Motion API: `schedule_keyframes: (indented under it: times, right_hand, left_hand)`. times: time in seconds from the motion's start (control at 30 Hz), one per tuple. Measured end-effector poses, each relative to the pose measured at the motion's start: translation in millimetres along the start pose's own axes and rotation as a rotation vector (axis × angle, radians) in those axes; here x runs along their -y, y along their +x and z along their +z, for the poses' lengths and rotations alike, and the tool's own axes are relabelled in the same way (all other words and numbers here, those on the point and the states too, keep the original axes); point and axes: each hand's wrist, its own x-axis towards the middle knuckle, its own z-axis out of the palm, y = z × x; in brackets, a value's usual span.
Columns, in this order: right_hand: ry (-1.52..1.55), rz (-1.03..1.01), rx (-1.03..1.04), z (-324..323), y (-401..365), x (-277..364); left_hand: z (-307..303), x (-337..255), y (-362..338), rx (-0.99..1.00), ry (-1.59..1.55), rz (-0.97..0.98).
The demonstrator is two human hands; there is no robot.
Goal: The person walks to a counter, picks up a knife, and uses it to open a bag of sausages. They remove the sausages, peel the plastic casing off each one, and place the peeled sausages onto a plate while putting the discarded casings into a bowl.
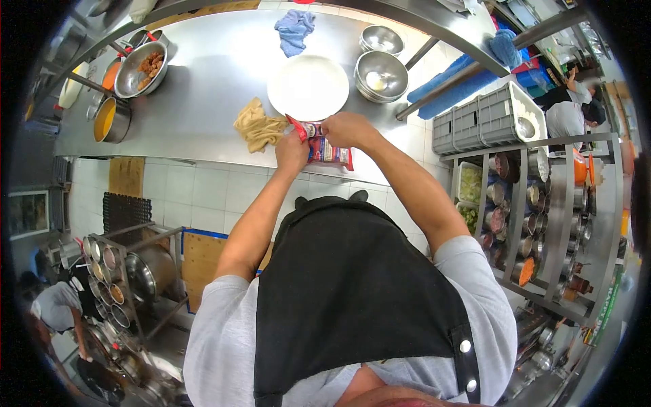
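Note:
Both of my hands are closed on a red and blue plastic packet at the front edge of the steel table. My left hand grips its upper left corner, where a red flap sticks up. My right hand pinches the top edge on the right, and the rest of the packet hangs below. What is inside cannot be made out. Just beyond the hands lies a round white plate. A crumpled tan cloth sits left of my left hand, close to the plate.
Stacked steel bowls stand right of the plate, and a blue cloth lies behind it. At left are a bowl of brown food pieces and a pot of yellow liquid. Grey crates stand right. Co-workers are in the background.

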Motion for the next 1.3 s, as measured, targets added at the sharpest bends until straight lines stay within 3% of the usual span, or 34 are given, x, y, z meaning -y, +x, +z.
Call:
schedule_keyframes:
  times: [0.23, 0.33, 0.4, 0.6, 0.7, 0.8, 0.93, 1.0, 1.17, 1.3]
  right_hand:
    - [0.081, -0.051, -0.022, 26.3, 14.2, 8.7]
    - [0.168, -0.05, -0.099, 27.5, -2.1, -1.5]
    - [0.241, -0.091, -0.174, 36.8, -11.1, -23.2]
    - [0.265, 0.067, -0.05, 43.1, -44.3, -71.0]
    - [0.189, 0.076, -0.013, 31.7, -67.3, -99.8]
    - [0.049, 0.233, -0.036, -0.9, -98.8, -93.7]
    - [0.307, 0.304, -0.261, 1.4, -83.8, -67.7]
    - [0.365, 0.181, -0.485, 35.3, -54.2, -52.7]
    - [0.463, -0.009, -0.458, 60.5, 4.7, -12.5]
    - [0.508, -0.035, -0.383, 55.7, 6.9, -21.3]
  left_hand:
    - [-1.5, -1.9, 1.5, 0.068, 0.09, 0.104]
    - [-9.2, -8.9, -1.6, -0.013, 0.093, -0.062]
    - [-10.9, 0.7, -1.9, -0.037, 0.003, -0.058]
    - [-22.1, 1.2, -7.1, -0.056, -0.45, -0.199]
    - [-20.6, 11.6, -5.2, -0.085, -0.458, -0.182]
    - [-19.3, 13.7, -3.1, -0.104, -0.494, -0.172]
    - [-16.8, 7.0, 0.8, -0.017, -0.791, -0.356]
    - [-13.8, 1.4, -1.3, -0.008, -0.9, -0.395]
    - [3.3, 0.5, -0.6, -0.015, -0.956, -0.308]
    - [-1.2, -18.9, -2.3, -0.015, -0.985, -0.391]
